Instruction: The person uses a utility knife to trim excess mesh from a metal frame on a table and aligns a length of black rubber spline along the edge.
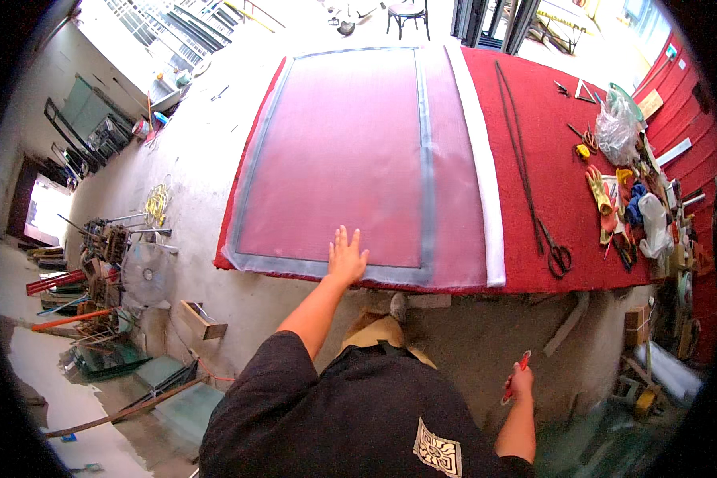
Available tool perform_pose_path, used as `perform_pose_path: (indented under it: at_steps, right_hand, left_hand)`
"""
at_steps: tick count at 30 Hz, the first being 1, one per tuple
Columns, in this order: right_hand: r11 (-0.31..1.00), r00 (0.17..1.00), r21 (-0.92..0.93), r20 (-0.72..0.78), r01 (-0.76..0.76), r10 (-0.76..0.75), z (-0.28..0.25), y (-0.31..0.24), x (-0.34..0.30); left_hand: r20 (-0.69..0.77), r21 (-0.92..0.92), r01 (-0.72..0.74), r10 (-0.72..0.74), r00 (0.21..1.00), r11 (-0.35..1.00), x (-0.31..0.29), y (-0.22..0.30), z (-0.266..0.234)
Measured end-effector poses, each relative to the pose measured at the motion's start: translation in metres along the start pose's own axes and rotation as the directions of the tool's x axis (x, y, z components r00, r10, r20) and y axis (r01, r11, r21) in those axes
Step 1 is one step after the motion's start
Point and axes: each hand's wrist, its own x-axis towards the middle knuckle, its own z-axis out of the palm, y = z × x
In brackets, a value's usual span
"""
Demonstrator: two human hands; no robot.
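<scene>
My left hand (347,256) lies with fingers spread on a sheet of fine, see-through mesh (334,159), near the table's close edge. Under the mesh is a grey rectangular frame (427,191); the mesh reaches past its right side to a white roll (479,159). My right hand (521,384) hangs low at my right side, away from the table. Its fingers are closed round a slim red hand tool (524,362) that sticks out at both ends; its exact kind is too small to make out.
The table (550,111) has a red cloth top. Large scissors (559,259) and a long dark cord (518,151) lie right of the roll. Further right are gloves (600,191), plastic bags (617,127) and a tape measure (583,151). A fan (146,273) stands left.
</scene>
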Motion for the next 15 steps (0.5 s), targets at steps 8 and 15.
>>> perform_pose_path:
  at_steps: [8, 15]
  right_hand:
    - [0.735, 0.958, -0.614, 0.188, 0.287, -0.216, 0.004, 0.085, 0.037]
    - [0.615, 0.971, -0.770, 0.238, 0.173, 0.025, -0.032, 0.051, 0.002]
  left_hand:
    - [-0.343, -0.144, 0.122, -0.165, 0.925, 0.982, 0.188, 0.012, -0.023]
    - [-0.363, 0.021, 0.345, -0.315, 0.877, 0.938, 0.209, -0.002, 0.001]
